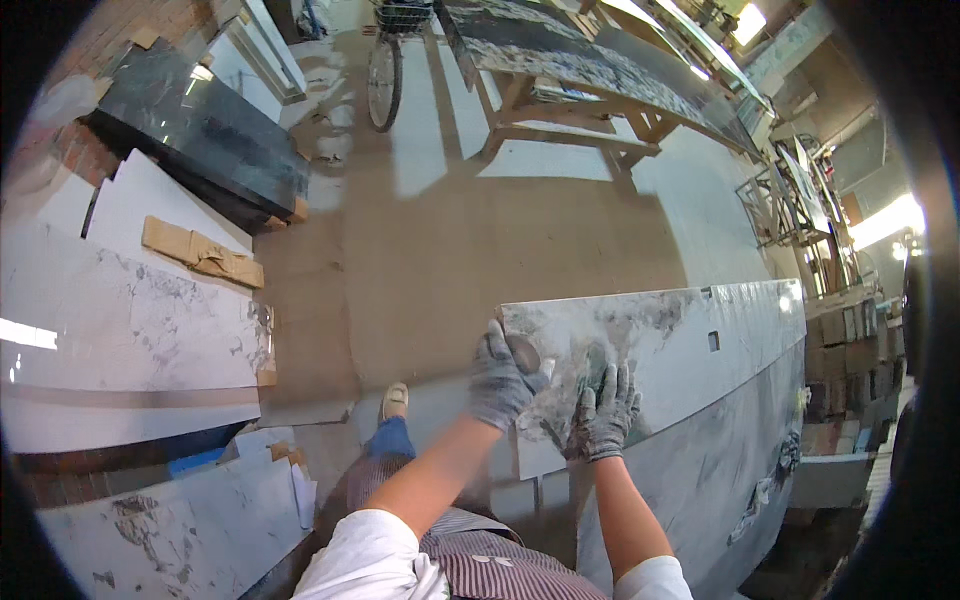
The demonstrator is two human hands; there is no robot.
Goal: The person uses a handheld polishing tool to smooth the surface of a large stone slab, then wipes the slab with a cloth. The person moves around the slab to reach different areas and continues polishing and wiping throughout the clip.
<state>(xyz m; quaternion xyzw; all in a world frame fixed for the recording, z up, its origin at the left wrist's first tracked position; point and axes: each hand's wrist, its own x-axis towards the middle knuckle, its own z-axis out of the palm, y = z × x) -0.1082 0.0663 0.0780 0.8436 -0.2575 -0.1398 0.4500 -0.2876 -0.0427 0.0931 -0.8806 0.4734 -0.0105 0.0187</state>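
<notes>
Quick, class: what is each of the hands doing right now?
Left hand: gloved, gripping the corner of the marble slab.
Right hand: gloved, fingers spread flat on the slab, not closed.

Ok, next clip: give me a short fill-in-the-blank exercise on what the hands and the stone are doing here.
1. Both hands wear grey ____.
2. The left hand rests at the near ____ of the pale stone slab.
3. The right hand lies ____ on the slab, fingers spread.
4. A ____ wheel stands on the floor by the wooden trestle.

Missing: gloves; corner; flat; bicycle
</notes>
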